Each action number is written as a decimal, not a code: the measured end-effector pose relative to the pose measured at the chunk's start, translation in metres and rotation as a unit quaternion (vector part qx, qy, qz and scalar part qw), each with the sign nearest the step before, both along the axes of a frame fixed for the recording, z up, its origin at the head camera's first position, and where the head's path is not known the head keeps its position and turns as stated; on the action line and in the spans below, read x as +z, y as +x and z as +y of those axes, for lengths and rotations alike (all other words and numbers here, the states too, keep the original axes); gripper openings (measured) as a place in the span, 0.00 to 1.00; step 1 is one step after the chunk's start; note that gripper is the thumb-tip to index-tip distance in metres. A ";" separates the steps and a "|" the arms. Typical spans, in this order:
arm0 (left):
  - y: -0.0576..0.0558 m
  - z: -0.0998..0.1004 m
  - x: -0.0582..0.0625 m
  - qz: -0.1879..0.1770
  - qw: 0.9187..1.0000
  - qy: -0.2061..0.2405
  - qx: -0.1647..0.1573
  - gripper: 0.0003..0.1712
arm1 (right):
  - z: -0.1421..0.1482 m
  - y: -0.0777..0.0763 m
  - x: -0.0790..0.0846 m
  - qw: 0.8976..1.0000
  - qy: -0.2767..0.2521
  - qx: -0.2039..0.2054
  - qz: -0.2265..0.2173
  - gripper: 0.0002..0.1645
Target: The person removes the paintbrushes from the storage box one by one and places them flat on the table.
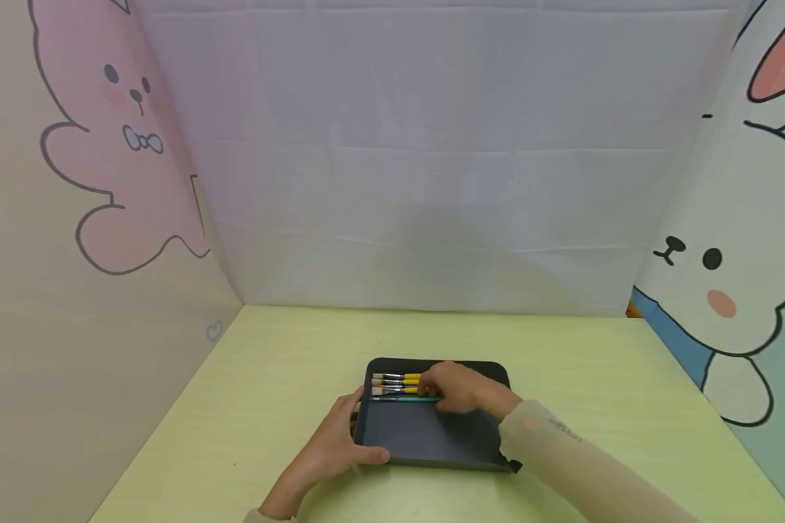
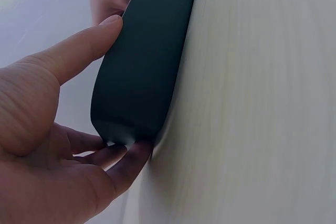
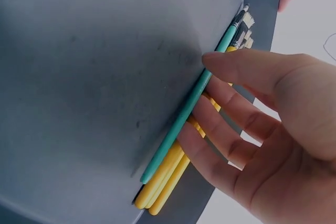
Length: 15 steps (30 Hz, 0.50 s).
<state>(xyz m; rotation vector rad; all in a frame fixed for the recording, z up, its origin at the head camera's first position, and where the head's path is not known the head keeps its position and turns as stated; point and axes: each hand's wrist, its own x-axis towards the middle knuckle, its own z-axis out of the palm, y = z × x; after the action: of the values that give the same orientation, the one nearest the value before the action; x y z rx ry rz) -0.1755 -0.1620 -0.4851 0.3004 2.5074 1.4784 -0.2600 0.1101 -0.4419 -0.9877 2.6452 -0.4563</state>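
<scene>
A dark rectangular tray (image 1: 425,436) lies on the table. My left hand (image 1: 332,442) holds its left side, thumb at the near corner and fingers along the outer wall; the left wrist view shows that thumb on the rim of the tray (image 2: 144,51). Along the tray's far side lie several yellow-handled paintbrushes (image 3: 163,179), bristles toward the left. Beside them, on the near side, is a green paintbrush (image 3: 178,121). My right hand (image 1: 458,388) reaches over the handles and pinches the green one, its thumb on one side and fingers between it and the yellow handles.
The pale yellow-green table (image 1: 288,363) extends around the tray. A white sheet (image 1: 432,160) closes off the back, and side panels with a pink cartoon animal (image 1: 131,167) and a white one (image 1: 746,290) stand left and right.
</scene>
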 end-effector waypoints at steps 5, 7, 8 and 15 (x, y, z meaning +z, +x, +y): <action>0.000 0.000 0.000 0.000 1.000 0.001 -0.001 0.73 | -0.002 0.002 0.001 1.000 0.008 0.003 0.012 0.16; 0.000 0.000 0.000 -0.001 1.000 0.002 -0.002 0.73 | -0.003 0.002 0.001 1.000 0.013 0.003 0.023 0.17; 0.000 0.000 0.000 -0.001 1.000 0.002 -0.003 0.73 | -0.003 0.002 0.001 1.000 0.015 0.002 0.026 0.17; 0.000 0.000 -0.001 -0.004 1.000 0.001 -0.001 0.73 | -0.005 0.001 -0.002 0.999 0.010 -0.008 0.039 0.20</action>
<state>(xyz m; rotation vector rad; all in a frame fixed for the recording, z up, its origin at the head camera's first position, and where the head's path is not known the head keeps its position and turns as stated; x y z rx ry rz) -0.1757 -0.1621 -0.4865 0.2972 2.4996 1.4775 -0.2595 0.1049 -0.4442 -0.9974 2.7236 -0.4019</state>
